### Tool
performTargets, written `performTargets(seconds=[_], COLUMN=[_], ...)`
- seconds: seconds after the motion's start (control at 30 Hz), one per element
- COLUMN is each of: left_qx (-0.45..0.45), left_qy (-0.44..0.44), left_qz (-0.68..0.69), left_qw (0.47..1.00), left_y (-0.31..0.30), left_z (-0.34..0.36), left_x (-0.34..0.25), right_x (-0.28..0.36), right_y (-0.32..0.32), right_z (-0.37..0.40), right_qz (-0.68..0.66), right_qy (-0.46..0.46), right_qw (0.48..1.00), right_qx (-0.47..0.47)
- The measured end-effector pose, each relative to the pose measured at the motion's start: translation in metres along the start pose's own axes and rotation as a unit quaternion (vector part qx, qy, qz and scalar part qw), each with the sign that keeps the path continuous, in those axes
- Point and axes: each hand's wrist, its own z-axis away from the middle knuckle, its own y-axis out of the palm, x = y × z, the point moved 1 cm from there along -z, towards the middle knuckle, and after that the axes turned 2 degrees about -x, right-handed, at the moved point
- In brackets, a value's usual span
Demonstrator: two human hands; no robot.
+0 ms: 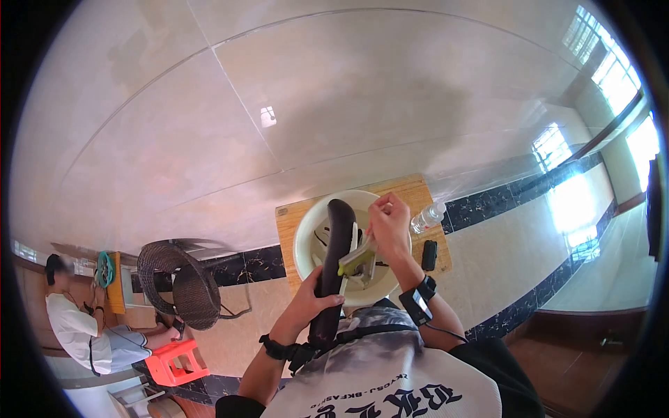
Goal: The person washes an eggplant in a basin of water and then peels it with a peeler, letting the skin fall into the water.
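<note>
A long dark purple eggplant [341,233] stands nearly upright in view, tilted over a white basin [300,245]. My left hand [305,304] is wrapped around its lower part, thumb across the front. My right hand [390,226] is closed on a green-and-silver peeler [359,262], whose head lies against the eggplant's right side. A pale peeled strip shows along that side. Dark peelings and pale pieces lie inside the basin, partly hidden by the eggplant and my hand.
The basin sits on a small wooden table [403,188] by a tiled wall. A clear plastic bottle [426,218] and a black phone-like object [430,256] are at its right. To the left are a wicker chair [196,296], a red stool [175,364] and a seated person [78,327].
</note>
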Motion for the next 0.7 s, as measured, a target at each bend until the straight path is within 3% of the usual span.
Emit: performTargets(seconds=[0.1, 0.6, 0.7], left_qx=[0.005, 0.018, 0.028], left_qy=[0.009, 0.009, -0.005], left_qz=[0.000, -0.006, 0.012], left_qw=[1.000, 1.000, 1.000], left_y=[0.004, 0.008, 0.010], left_z=[-0.004, -0.003, 0.002], left_x=[0.000, 0.006, 0.002], right_x=[0.011, 0.002, 0.008], right_y=[0.012, 0.014, 0.008], right_z=[0.019, 0.009, 0.000], right_qz=[0.017, 0.118, 0.107], right_qy=[0.015, -0.165, -0.141], right_qw=[1.000, 0.977, 0.981], right_qx=[0.009, -0.068, -0.080])
